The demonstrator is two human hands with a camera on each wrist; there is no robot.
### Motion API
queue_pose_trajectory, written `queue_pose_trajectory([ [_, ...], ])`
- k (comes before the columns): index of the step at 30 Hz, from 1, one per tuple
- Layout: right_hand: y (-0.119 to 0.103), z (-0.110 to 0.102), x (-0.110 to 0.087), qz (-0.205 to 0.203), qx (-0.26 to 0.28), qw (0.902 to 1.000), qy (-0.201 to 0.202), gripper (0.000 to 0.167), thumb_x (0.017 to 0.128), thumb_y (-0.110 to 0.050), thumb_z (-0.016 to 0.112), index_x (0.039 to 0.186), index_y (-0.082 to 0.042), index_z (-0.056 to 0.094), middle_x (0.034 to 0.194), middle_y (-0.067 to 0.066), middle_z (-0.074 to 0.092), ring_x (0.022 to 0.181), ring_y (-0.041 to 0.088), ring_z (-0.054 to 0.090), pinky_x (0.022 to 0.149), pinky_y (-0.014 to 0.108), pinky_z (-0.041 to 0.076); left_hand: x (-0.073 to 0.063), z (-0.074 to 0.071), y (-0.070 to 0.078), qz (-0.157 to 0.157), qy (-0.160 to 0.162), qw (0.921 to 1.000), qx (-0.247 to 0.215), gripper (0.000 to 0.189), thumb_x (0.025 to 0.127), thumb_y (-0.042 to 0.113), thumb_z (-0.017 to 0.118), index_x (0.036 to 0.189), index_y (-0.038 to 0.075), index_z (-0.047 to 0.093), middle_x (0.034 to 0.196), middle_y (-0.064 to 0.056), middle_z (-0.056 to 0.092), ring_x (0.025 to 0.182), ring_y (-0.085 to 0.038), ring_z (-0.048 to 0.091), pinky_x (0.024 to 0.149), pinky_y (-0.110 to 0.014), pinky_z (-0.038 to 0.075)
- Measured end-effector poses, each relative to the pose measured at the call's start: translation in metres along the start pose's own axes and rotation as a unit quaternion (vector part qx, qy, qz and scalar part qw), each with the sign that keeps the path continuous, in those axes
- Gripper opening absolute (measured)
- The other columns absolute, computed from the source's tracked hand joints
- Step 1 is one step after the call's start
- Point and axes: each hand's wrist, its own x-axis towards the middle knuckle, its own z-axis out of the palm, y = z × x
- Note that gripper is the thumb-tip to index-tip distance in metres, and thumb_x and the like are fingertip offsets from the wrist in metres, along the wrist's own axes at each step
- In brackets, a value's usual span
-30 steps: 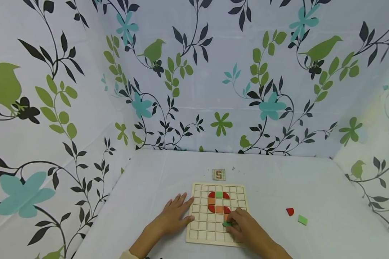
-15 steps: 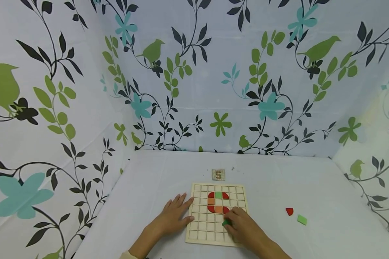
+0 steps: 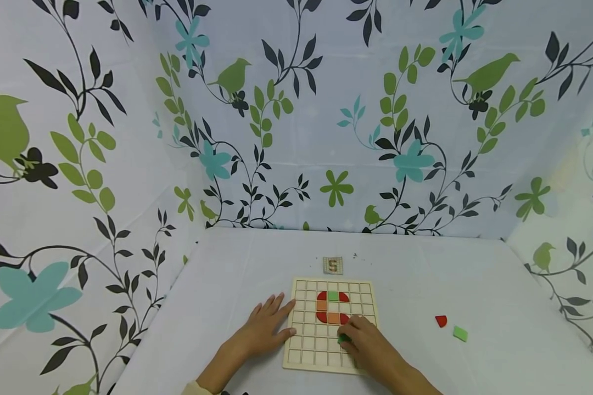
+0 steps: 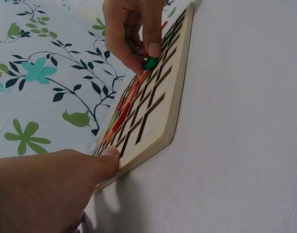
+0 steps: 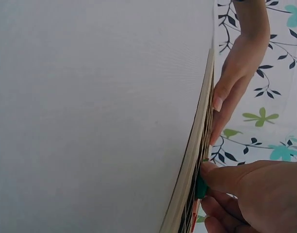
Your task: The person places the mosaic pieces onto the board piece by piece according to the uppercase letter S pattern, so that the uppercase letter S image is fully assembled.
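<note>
A square wooden grid board (image 3: 306,358) lies on the white-covered table. Red, orange and light green tiles (image 3: 333,318) fill some of its cells in a curved shape. My right hand (image 3: 373,348) is over the board's lower right part and pinches a dark green tile (image 4: 150,63) between thumb and fingers, right at the grid. In the right wrist view that green tile (image 5: 201,188) is partly hidden by the thumb. My left hand (image 3: 263,329) rests at the board's left edge with fingers spread, its thumb (image 4: 107,162) on the rim.
Beyond the board lies a small card (image 3: 333,266) with a brown figure on a grid. To the right are a loose red rounded piece (image 3: 441,321) and a light green square tile (image 3: 460,333). A patterned cloth (image 3: 296,137) hangs behind and at the sides.
My right hand has shifted slightly left with the dark green tile, and its fingers now cover the orange tile seen beside it earlier. The left hand stays in place.
</note>
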Motion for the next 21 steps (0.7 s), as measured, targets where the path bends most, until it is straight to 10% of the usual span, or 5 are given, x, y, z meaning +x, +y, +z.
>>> queue_pose_trajectory([
  [10, 0.004, -0.011, -0.001, -0.044, -0.059, 0.9954, -0.061, 0.017, 0.093, -0.014, 0.082, 0.107, -0.019, 0.076, 0.104, -0.010, 0.063, 0.096, 0.008, 0.058, 0.087, 0.026, 0.057, 0.000, 0.000, -0.001, -0.003, 0.000, 1.0000, -0.006, 0.074, 0.106, 0.057, 0.055, 0.166, 0.019, 0.035, 0.174, -0.018, 0.023, 0.161, -0.043, 0.019, 0.126, -0.070, 0.016],
  [21, 0.009, -0.012, -0.009, -0.045, 0.004, 0.9975, -0.054, 0.014, 0.095, -0.010, 0.079, 0.099, -0.020, 0.071, 0.101, -0.015, 0.061, 0.095, 0.002, 0.056, 0.086, 0.023, 0.057, -0.001, -0.002, 0.001, -0.006, -0.002, 0.9999, -0.009, 0.073, 0.106, 0.055, 0.056, 0.166, 0.018, 0.036, 0.174, -0.018, 0.024, 0.161, -0.044, 0.019, 0.126, -0.069, 0.016],
])
